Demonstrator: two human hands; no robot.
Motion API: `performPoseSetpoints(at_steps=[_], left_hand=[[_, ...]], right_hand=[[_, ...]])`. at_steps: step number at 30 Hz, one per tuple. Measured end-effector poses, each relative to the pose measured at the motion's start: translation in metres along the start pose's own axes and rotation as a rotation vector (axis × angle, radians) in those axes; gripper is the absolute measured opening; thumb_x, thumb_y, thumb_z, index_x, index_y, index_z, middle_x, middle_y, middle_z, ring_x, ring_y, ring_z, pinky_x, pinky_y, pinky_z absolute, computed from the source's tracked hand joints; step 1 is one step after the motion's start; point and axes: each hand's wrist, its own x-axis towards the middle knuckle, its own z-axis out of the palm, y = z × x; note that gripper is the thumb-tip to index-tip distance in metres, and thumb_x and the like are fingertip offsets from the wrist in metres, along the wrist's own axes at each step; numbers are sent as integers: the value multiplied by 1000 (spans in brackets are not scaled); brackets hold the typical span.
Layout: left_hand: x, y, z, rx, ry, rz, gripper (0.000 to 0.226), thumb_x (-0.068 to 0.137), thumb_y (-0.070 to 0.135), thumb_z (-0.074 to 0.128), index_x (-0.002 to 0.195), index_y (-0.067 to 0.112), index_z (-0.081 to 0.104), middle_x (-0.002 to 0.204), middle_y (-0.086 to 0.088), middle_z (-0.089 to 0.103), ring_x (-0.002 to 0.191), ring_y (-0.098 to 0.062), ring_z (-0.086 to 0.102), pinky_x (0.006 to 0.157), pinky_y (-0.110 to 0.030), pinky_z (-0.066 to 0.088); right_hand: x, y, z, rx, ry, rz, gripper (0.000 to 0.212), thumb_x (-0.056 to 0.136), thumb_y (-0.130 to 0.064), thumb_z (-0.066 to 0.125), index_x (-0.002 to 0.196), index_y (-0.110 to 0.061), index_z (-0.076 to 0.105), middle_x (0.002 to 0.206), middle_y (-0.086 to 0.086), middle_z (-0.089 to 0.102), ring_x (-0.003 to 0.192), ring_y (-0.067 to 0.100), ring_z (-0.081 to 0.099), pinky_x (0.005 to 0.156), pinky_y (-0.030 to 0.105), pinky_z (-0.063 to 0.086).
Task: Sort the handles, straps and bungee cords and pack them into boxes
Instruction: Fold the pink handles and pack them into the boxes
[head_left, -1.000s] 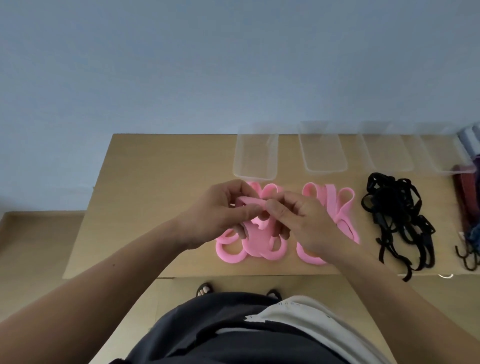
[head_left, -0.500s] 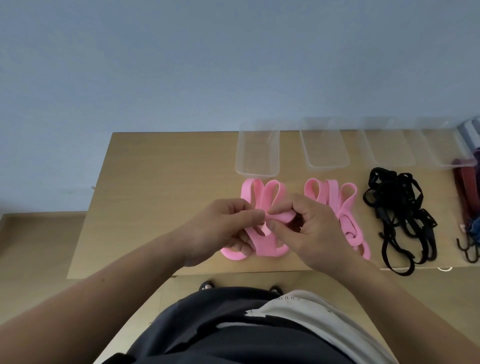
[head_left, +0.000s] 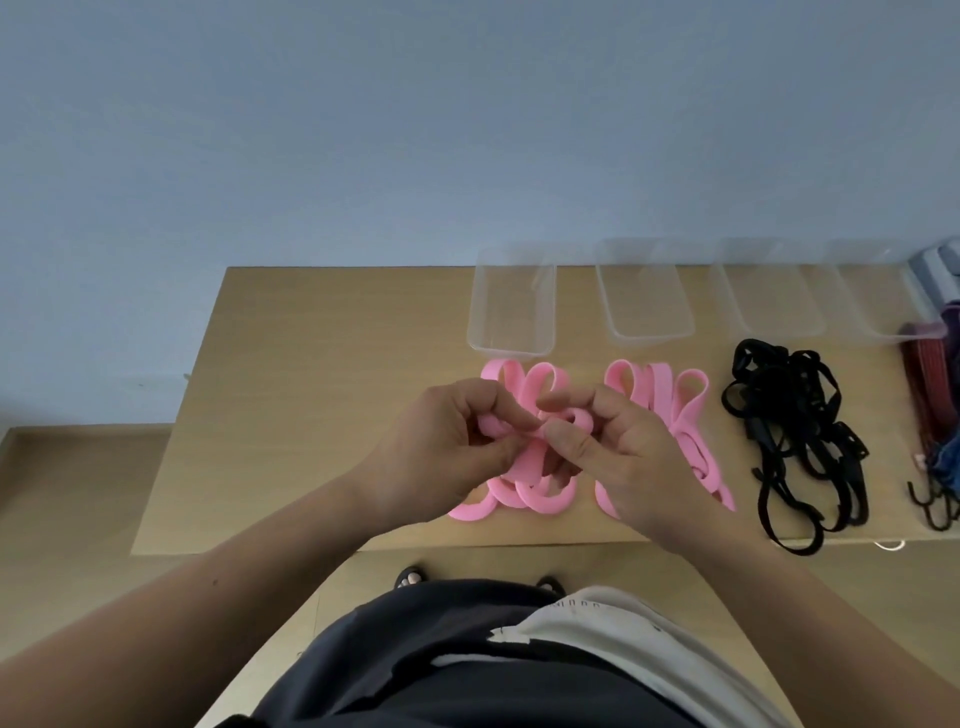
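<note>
My left hand (head_left: 441, 447) and my right hand (head_left: 623, 452) meet over the middle of the wooden table (head_left: 322, 364), both pinching one folded pink strap (head_left: 511, 426). Under them lies a pile of pink straps (head_left: 524, 488). A second pink pile (head_left: 680, 415) sits just right of my right hand. Further right is a tangle of black straps (head_left: 795, 415). Dark red bungee cords with hooks (head_left: 930, 395) lie at the right edge. Several clear plastic boxes line the far edge, the nearest one (head_left: 511, 301) directly behind the pink pile.
Other clear boxes (head_left: 644, 296) (head_left: 769, 296) (head_left: 878, 296) stand in a row to the right. A blue wall rises behind the table. The table's near edge runs just below my wrists, and my feet show on the floor under it.
Both hands have kept working the pink strap, folding it tighter between the fingertips. The hands dropped slightly toward the near edge, then steadied over the left pink pile.
</note>
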Motion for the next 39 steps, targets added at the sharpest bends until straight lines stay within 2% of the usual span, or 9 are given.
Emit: performPoseSetpoints(at_steps=[3, 7, 13, 15, 18, 23, 27, 32, 39], left_hand=[[-2, -3, 4, -48, 3, 28, 23, 77, 21, 68, 96, 33, 70, 93, -12, 71, 86, -43, 65, 79, -59, 53], [0, -7, 3, -116, 1, -22, 29, 74, 23, 72, 101, 33, 67, 89, -11, 70, 74, -33, 65, 77, -54, 55], [2, -11, -1, -104, 24, -9, 13, 78, 9, 68, 89, 16, 66, 76, -10, 71, 63, -20, 67, 63, -33, 55], [1, -10, 1, -139, 21, -50, 22, 78, 12, 69, 99, 16, 64, 81, -9, 72, 64, -20, 68, 65, -31, 56], [2, -7, 3, -322, -41, -226, 44, 77, 30, 72, 115, 14, 57, 87, -12, 71, 71, -24, 67, 72, -34, 56], [5, 0, -5, -211, -135, -311, 27, 97, 26, 58, 101, 0, 59, 86, -18, 73, 73, -25, 69, 70, -34, 57], [5, 2, -9, -186, -135, -238, 16, 93, 18, 65, 98, 4, 60, 81, -17, 73, 68, -22, 69, 64, -28, 55], [5, 1, -7, -60, -7, -87, 23, 79, 22, 74, 96, 16, 61, 81, -6, 69, 66, -20, 67, 69, -43, 58], [5, -1, -2, 91, -6, 80, 25, 81, 25, 67, 100, 37, 56, 94, 16, 63, 81, -23, 67, 65, -33, 56]], right_hand=[[2, -3, 1, 7, 33, -4, 32, 80, -24, 65, 107, -8, 60, 65, 8, 64, 59, 31, 59, 62, 43, 53], [2, -1, 2, -27, 73, -60, 8, 87, -8, 67, 91, -14, 64, 69, -2, 62, 57, 24, 59, 56, 35, 54], [1, 4, 1, -139, 34, -103, 10, 82, -20, 71, 89, -26, 67, 77, 6, 64, 63, 35, 61, 62, 55, 54], [1, 5, 2, -224, 88, -162, 13, 81, -21, 71, 89, -31, 67, 81, 3, 64, 69, 32, 62, 62, 48, 57], [1, 5, 1, -381, 119, -264, 18, 82, -21, 69, 90, -36, 65, 80, -9, 64, 68, 9, 59, 61, 23, 51], [-1, 14, 3, -532, 140, -393, 7, 81, -12, 70, 88, -15, 68, 74, -10, 59, 65, 11, 55, 58, 28, 48], [-1, 13, 7, -367, 156, -266, 20, 80, -19, 72, 96, -27, 64, 83, -14, 64, 72, 8, 60, 64, 23, 52], [2, 4, 5, 40, 34, -58, 33, 81, -23, 71, 112, -22, 60, 85, -8, 67, 70, 18, 65, 67, 30, 56], [4, 1, 8, 4, 57, -9, 26, 84, -32, 64, 104, -17, 68, 74, 8, 66, 59, 29, 60, 59, 42, 53]])
